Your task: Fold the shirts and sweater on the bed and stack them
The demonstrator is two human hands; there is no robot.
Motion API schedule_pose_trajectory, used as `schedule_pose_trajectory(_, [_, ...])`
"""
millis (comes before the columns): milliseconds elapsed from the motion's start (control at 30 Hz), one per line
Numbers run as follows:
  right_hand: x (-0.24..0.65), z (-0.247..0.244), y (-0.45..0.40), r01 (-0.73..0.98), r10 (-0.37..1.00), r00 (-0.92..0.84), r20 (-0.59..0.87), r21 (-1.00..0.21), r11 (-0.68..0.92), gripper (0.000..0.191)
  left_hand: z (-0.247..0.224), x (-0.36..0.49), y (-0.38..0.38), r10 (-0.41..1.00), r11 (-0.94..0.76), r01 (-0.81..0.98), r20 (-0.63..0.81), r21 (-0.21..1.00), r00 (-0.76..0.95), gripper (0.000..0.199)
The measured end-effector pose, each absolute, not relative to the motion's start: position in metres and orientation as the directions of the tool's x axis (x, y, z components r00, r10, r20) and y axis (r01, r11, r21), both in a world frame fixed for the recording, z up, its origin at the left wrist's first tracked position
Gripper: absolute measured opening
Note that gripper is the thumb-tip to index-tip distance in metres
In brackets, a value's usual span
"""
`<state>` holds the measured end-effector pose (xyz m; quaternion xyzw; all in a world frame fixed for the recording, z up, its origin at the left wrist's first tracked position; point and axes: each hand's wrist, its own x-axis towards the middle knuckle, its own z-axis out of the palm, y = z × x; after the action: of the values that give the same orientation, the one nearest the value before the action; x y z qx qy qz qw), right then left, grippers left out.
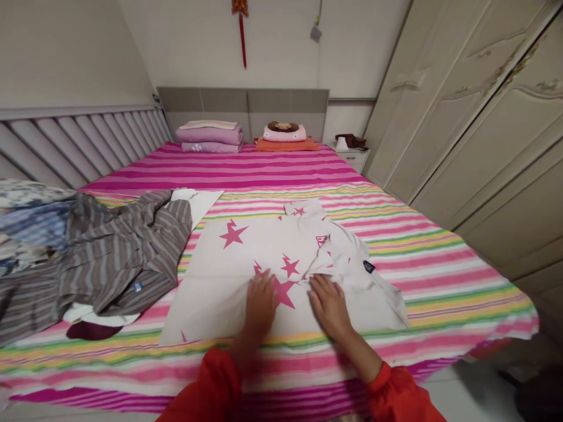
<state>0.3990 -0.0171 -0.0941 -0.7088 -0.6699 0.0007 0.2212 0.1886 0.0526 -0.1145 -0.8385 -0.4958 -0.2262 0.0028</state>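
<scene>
A white T-shirt (220, 264) printed with pink stars lies spread across the striped bed. Its collar end, with a dark neck label (368, 267), points to the right, and the fabric is rumpled there. My left hand (260, 302) rests on the shirt beside a large pink star, fingers stretched out. On a creased part nearer the collar, my right hand (329, 305) lies flat with its fingers extended. Neither hand grips the cloth. One sleeve (303, 208) sticks out at the far side.
Grey striped clothing (127, 252) and other garments are heaped at the left. Folded purple bedding (209, 136) and a pillow stack (285, 135) sit by the headboard (220, 102). A wardrobe (475, 117) stands along the right, a slatted rail (74, 140) on the left.
</scene>
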Motion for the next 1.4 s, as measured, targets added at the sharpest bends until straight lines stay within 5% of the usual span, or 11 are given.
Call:
schedule_pose_trajectory(133, [0.384, -0.097, 0.001, 0.951, 0.96, 0.016, 0.279, -0.301, 0.072, 0.046, -0.121, 0.208, 0.032, 0.682, -0.728, 0.649, 0.334, 0.223, 0.65, 0.042])
schedule_pose_trajectory(333, [0.392, -0.093, 0.037, 0.921, 0.93, 0.311, 0.197, -0.304, -0.244, 0.053, -0.111, 0.214, 0.025, 0.772, -0.63, 0.732, 0.311, 0.259, 0.554, 0.044])
schedule_pose_trajectory(467, [0.378, -0.102, 0.021, 0.952, 0.915, 0.23, 0.331, -0.271, -0.141, 0.053, -0.11, 0.196, 0.037, 0.798, -0.583, 0.785, 0.333, 0.211, 0.503, 0.048])
schedule_pose_trajectory(600, [0.378, -0.113, 0.001, 0.973, 0.944, 0.127, 0.305, -0.223, -0.059, 0.05, -0.112, 0.151, 0.06, 0.843, -0.49, 0.858, 0.337, 0.157, 0.42, 0.044])
schedule_pose_trajectory(933, [0.384, -0.103, 0.004, 0.933, 0.914, 0.317, 0.253, -0.258, -0.252, 0.051, -0.088, 0.046, 0.092, 0.949, 0.048, 0.986, 0.3, 0.162, -0.095, 0.052])
schedule_pose_trajectory(1000, [0.363, -0.108, -0.003, 0.958, 0.929, 0.21, 0.305, -0.255, -0.133, 0.05, -0.096, 0.069, 0.081, 0.932, -0.038, 0.984, 0.361, 0.171, -0.026, 0.052])
schedule_pose_trajectory(1067, [0.346, -0.113, -0.008, 0.973, 0.934, 0.065, 0.351, -0.229, 0.019, 0.049, -0.11, 0.097, 0.065, 0.895, -0.295, 0.942, 0.391, 0.157, 0.215, 0.05])
schedule_pose_trajectory(1167, [0.349, -0.118, -0.013, 0.977, 0.928, 0.02, 0.372, -0.204, 0.061, 0.047, -0.132, 0.118, 0.047, 0.781, -0.569, 0.813, 0.388, 0.121, 0.489, 0.047])
schedule_pose_trajectory(1400, [0.472, -0.113, -0.032, 0.945, 0.884, 0.316, 0.345, -0.198, -0.26, 0.047, -0.125, 0.025, 0.063, 0.887, -0.326, 0.933, 0.39, 0.154, 0.246, 0.057])
